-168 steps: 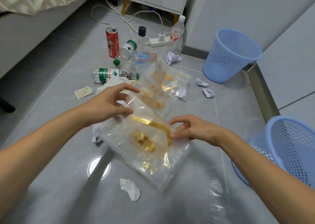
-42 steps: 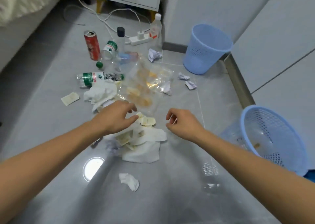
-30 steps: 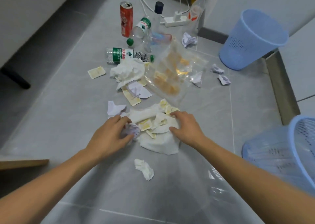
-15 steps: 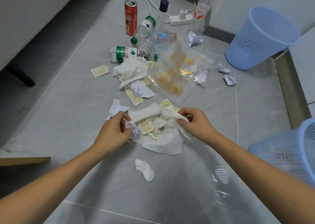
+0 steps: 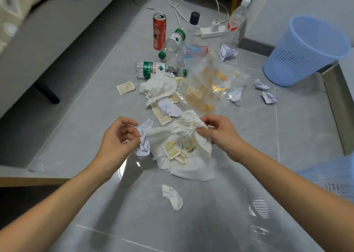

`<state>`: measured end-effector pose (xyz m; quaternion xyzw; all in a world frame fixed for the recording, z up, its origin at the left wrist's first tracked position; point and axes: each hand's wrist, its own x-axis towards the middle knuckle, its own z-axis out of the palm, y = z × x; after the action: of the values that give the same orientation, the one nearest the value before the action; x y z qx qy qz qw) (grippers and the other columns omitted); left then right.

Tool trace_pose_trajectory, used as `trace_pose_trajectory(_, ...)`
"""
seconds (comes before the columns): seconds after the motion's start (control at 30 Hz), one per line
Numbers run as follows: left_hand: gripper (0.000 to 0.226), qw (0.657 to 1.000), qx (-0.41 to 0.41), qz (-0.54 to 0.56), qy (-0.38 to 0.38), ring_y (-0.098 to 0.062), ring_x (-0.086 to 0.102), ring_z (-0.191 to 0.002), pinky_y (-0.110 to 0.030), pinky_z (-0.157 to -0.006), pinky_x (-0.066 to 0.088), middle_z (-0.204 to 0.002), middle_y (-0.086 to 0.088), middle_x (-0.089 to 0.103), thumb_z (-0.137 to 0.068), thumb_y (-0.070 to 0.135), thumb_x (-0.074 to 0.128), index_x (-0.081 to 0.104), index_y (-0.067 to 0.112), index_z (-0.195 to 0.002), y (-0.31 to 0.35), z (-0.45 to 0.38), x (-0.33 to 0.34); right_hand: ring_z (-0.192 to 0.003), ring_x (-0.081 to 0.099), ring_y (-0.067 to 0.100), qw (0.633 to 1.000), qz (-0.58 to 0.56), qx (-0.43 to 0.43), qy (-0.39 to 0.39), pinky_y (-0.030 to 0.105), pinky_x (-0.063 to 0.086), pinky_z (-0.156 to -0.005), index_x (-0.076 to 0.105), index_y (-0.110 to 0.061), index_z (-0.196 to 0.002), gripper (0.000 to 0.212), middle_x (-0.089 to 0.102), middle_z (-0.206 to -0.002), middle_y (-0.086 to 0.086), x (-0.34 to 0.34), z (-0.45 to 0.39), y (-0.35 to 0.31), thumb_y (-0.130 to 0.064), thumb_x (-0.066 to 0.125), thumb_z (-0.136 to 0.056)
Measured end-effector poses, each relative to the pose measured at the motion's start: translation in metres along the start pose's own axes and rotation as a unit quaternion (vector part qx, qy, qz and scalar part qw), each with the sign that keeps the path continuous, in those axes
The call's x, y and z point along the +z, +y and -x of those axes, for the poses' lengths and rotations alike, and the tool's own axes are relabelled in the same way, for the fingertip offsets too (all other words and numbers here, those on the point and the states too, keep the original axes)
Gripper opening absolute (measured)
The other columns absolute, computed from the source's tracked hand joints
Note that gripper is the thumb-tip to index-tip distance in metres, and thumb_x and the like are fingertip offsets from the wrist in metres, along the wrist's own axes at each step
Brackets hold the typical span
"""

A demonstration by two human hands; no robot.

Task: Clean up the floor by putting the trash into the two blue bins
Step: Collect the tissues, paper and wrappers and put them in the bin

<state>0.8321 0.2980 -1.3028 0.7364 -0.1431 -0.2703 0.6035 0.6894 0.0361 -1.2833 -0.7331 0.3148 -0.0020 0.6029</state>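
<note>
Grey floor (image 5: pixel 249 140), littered. Gathered tissues (image 5: pixel 183 152) off tiles near far bin (image 5: pixel 306 54), sachets bundled inside; left hand (image 5: pixel 118 138) pinching paper wad (image 5: pixel 143 146), right hand (image 5: pixel 220 134) gripping tissue edge. Ready for binning.

Two bare forearms enter from the lower corners of the frame — no sleeves show anywhere along them, up to the picture's edge. The left hand (image 5: pixel 119 136) and right hand (image 5: pixel 220 134) are bare too — no gloves, rings, watch or bands at the wrists. The nails that show look short and unpainted. Nothing more of the person is visible.
</note>
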Motion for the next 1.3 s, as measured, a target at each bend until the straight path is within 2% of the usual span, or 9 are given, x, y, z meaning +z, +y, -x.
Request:
trace_pose_trajectory(0.13, 0.032, 0.998, 0.055, -0.006, -0.036, -0.016, 0.056, -0.073, -0.023, -0.064, 0.050, -0.079, -0.005, 0.062, -0.084, -0.019, 0.061, 0.064, 0.011, -0.095, 0.041, -0.008, 0.021, -0.078, 0.068, 0.019, 0.999, -0.026, -0.007, 0.022, 0.035, 0.054, -0.069, 0.072, -0.012, -0.089, 0.011, 0.070, -0.091, 0.005, -0.009, 0.009, -0.016, -0.001, 0.069, -0.090)
trace_pose_trajectory(0.23, 0.030, 0.991, 0.078, -0.014, -0.109, -0.017, 0.057, -0.072, -0.039, -0.065, 0.053, -0.077, -0.007, 0.062, -0.084, -0.016, 0.061, 0.067, 0.013, -0.088, 0.080, -0.020, 0.067, -0.077, 0.066, 0.021, 0.994, -0.067, -0.019, 0.080, 0.036, 0.053, -0.071, 0.073, -0.010, -0.089, 0.013, 0.071, -0.086, 0.003, -0.036, 0.036, -0.028, 0.002, 0.068, -0.090)
trace_pose_trajectory(0.33, 0.024, 0.975, 0.102, -0.047, -0.193, -0.018, 0.060, -0.072, -0.046, -0.069, 0.057, -0.074, -0.004, 0.064, -0.082, -0.011, 0.063, 0.069, 0.011, -0.085, 0.118, -0.030, 0.142, -0.069, 0.063, 0.012, 0.982, -0.070, -0.023, 0.172, 0.030, 0.050, -0.066, 0.073, -0.012, -0.087, 0.017, 0.069, -0.077, -0.002, -0.086, 0.079, -0.032, 0.005, 0.067, -0.089)
trace_pose_trajectory(0.53, 0.020, 0.921, 0.154, -0.076, -0.351, -0.010, 0.059, -0.063, -0.030, -0.061, 0.052, -0.069, 0.000, 0.063, -0.078, -0.010, 0.061, 0.070, 0.007, -0.086, 0.192, 0.002, 0.336, -0.067, 0.062, 0.014, 0.902, 0.000, -0.025, 0.432, 0.029, 0.049, -0.063, 0.074, -0.018, -0.077, 0.019, 0.069, -0.070, -0.006, -0.233, 0.189, -0.020, -0.001, 0.069, -0.082)
trace_pose_trajectory(0.7, 0.019, 0.880, 0.197, -0.137, -0.409, -0.017, 0.065, -0.070, -0.035, -0.065, 0.057, -0.074, -0.001, 0.068, -0.075, -0.002, 0.061, 0.070, 0.014, -0.083, 0.198, 0.061, 0.460, -0.072, 0.067, 0.020, 0.841, 0.062, 0.111, 0.526, 0.040, 0.057, -0.067, 0.074, -0.025, -0.073, 0.022, 0.069, -0.071, -0.006, -0.289, 0.280, 0.033, -0.005, 0.069, -0.081)
trace_pose_trajectory(0.8, 0.020, 0.843, 0.237, -0.239, -0.419, -0.018, 0.066, -0.086, -0.040, -0.081, 0.058, -0.091, 0.004, 0.069, -0.077, 0.016, 0.067, 0.070, 0.021, -0.095, 0.186, 0.079, 0.486, -0.087, 0.069, 0.017, 0.843, 0.138, 0.225, 0.468, 0.039, 0.058, -0.081, 0.074, -0.026, -0.105, 0.021, 0.071, -0.089, -0.007, -0.295, 0.301, 0.061, -0.029, 0.075, -0.084)
trace_pose_trajectory(0.93, 0.017, 0.849, 0.287, -0.253, -0.365, -0.015, 0.065, -0.084, -0.039, -0.078, 0.057, -0.094, 0.009, 0.068, -0.080, 0.032, 0.061, 0.068, 0.028, -0.094, 0.186, 0.061, 0.453, -0.089, 0.067, 0.009, 0.815, 0.220, 0.182, 0.505, 0.034, 0.056, -0.085, 0.071, -0.028, -0.110, 0.026, 0.071, -0.095, -0.013, -0.280, 0.287, 0.051, -0.030, 0.069, -0.084)
trace_pose_trajectory(1.03, 0.014, 0.873, 0.263, -0.245, -0.329, -0.012, 0.066, -0.078, -0.040, -0.072, 0.058, -0.084, 0.012, 0.068, -0.079, 0.036, 0.055, 0.064, 0.031, -0.087, 0.176, 0.021, 0.384, -0.085, 0.067, 0.004, 0.836, 0.223, 0.082, 0.496, 0.032, 0.057, -0.085, 0.073, -0.027, -0.098, 0.018, 0.071, -0.086, -0.014, -0.247, 0.242, 0.022, -0.018, 0.064, -0.085)
trace_pose_trajectory(1.3, 0.010, 0.943, 0.083, -0.303, -0.111, -0.019, 0.067, -0.077, -0.043, -0.075, 0.057, -0.077, 0.006, 0.071, -0.084, 0.026, 0.060, 0.069, 0.026, -0.082, 0.076, -0.070, 0.128, -0.086, 0.066, 0.008, 0.944, 0.252, -0.051, 0.209, 0.037, 0.058, -0.080, 0.073, -0.028, -0.096, 0.019, 0.068, -0.089, -0.011, -0.082, 0.080, 0.011, -0.025, 0.064, -0.080)
